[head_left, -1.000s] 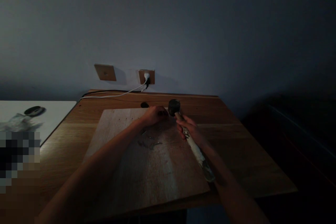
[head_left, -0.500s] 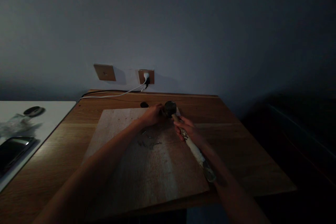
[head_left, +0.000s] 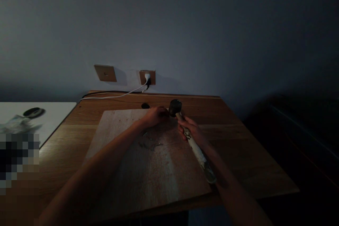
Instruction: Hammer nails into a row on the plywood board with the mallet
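My right hand (head_left: 191,127) grips a hammer (head_left: 195,150) high on its worn, pale handle, close to the dark head. The handle's butt slants down toward me above the wooden board (head_left: 156,180). Just left of the hammer head, my left hand (head_left: 156,116) is closed with its fingertips low at the board's far edge. What those fingers pinch, if anything, is too dark and small to make out. Several thin nail-like pieces (head_left: 150,144) lie loose on the board, nearer to me than my left hand. A row of small dark dots (head_left: 127,119) marks the board's far left part.
The board rests on a wooden table (head_left: 238,148) against a wall. A dark round spot (head_left: 145,106) is on the table behind the board. Cables (head_left: 113,96) run along the back to a wall socket (head_left: 147,77). At left, a white surface (head_left: 60,107) carries a dark round object (head_left: 34,112) and crumpled clear plastic (head_left: 17,123).
The hammer head has shifted slightly up and to the right, away from my left hand's fingers. My right hand moved with it; my left hand stays about where it was.
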{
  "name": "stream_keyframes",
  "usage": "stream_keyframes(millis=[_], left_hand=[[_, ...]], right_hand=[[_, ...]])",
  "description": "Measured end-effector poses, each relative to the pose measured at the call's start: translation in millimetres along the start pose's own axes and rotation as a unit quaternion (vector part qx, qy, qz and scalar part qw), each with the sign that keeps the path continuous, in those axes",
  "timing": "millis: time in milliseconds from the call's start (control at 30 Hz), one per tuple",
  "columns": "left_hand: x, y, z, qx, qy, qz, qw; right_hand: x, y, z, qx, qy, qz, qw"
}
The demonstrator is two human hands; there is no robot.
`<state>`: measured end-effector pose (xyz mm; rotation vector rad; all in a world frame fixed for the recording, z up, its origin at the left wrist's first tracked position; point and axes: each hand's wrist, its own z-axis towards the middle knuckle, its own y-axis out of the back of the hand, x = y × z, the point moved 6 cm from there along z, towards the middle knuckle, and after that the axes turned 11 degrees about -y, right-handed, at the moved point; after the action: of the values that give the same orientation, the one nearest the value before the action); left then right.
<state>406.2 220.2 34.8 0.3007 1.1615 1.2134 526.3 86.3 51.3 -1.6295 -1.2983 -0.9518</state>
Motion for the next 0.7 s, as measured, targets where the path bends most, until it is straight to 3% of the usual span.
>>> stream_keyframes(millis=[200,467,700], left_hand=[[2.7,-1.6,-1.3,0.006,0.01,-0.012,1.0],[1.6,0.6,0.1,-0.037,0.003,-0.019,0.999],[1.8,7.3,-0.3,-0.012,0.041,-0.031,0.999]], right_hand=[[4.3,-4.0,-6.6,0.021,0.01,0.01,1.0],[-5.2,-6.0,0.8,0.04,-0.02,-0.024,0.999],[3.8,-5.1,-4.4,0.037,0.037,0.03,0.998]])
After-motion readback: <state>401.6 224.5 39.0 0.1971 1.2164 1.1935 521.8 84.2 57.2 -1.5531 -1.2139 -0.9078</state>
